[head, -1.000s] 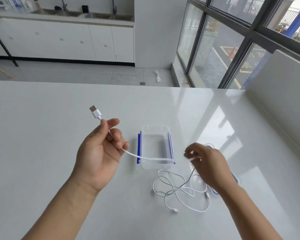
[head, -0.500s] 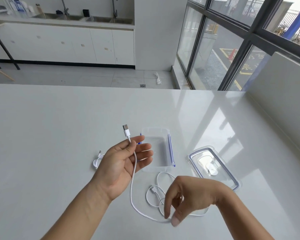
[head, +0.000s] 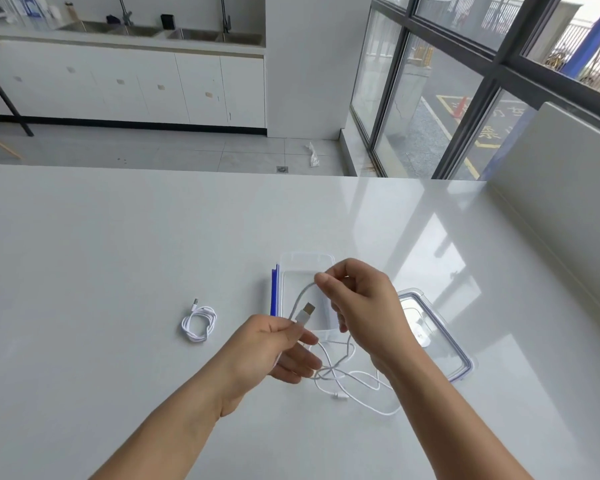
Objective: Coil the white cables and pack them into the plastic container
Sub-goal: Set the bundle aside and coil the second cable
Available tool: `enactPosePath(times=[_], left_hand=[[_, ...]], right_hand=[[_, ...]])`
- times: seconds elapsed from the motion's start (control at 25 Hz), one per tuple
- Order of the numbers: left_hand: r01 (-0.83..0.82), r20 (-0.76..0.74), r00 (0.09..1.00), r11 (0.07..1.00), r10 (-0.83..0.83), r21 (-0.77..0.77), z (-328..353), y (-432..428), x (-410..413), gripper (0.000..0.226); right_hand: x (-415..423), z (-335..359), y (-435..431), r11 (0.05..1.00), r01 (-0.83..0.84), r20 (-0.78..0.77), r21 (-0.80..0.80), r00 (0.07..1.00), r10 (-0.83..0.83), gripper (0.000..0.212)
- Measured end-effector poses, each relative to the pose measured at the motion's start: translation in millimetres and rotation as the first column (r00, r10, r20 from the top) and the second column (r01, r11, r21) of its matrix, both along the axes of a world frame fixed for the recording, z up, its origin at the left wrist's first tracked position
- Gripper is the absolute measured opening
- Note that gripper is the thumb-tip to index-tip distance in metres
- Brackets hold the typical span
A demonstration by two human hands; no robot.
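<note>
the left hand pinched the white cable between thumb and forefinger just below its usb plug, which pointed up and away from the person; the remaining fingers lay stretched out loosely underneath. the right hand was raised a little farther out, its thumb and forefinger pinching the same cable higher up, so that a short arc of it ran from one hand to the other. both hands hung above the near half of the clear plastic container, which stood open on the white table with a blue clip along its left side. the rest of the cable dropped from the left hand and lay in a loose tangle on the table just in front of the container, under the right wrist, its small connector at the near side. a second cable, already coiled, lay to the left of the container, well apart from both hands. the lid lay flat just to the right of the container, partly hidden by the right hand. the tabletop ran well beyond the container to its far edge, and a long stretch of it reached left past the coiled cable. on the right a pale partition rose along the table's side, well apart from the lid.
</note>
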State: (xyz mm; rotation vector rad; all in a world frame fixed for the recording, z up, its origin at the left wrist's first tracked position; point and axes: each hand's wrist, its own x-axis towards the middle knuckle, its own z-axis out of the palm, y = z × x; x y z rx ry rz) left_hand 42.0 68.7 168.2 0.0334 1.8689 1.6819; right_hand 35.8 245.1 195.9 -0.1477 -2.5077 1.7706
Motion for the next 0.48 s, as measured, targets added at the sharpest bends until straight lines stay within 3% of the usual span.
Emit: enactPosePath(times=[0.12, 0.2, 0.28, 0.4, 0.48], left_hand=[[-0.129, -0.005, 0.992, 0.989, 0.129, 0.076, -2, 2, -2, 0.033], [-0.241, 0.132, 0.969, 0.919, 0.209, 0.312, 0, 0, -4, 0.035], [-0.321, 0.286, 0.939, 0.782, 0.191, 0.533, 5, -3, -5, 0.039], [-0.348, 0.372, 0.923, 0.636, 0.102, 0.689, 12, -2, -6, 0.045], [-0.345, 0.35, 0.93, 0.602, 0.114, 0.72, 18, 3, -7, 0.039]], right_hand=[[19, 7, -7, 0.963, -0.024, -0.147, 0.267, 0.987, 0.065, 0.02], [31, 3, -7, 0.959, -0.015, -0.172, 0.284, 0.983, 0.066, 0.02], [40, -7, -8, 0.957, -0.033, -0.161, 0.288, 0.984, 0.082, 0.017], [54, -26, -15, 0.947, -0.08, -0.197, 0.311, 0.969, 0.147, 0.019], [59, -39, -20, 0.943, -0.108, -0.224, 0.314, 0.957, 0.184, 0.025]])
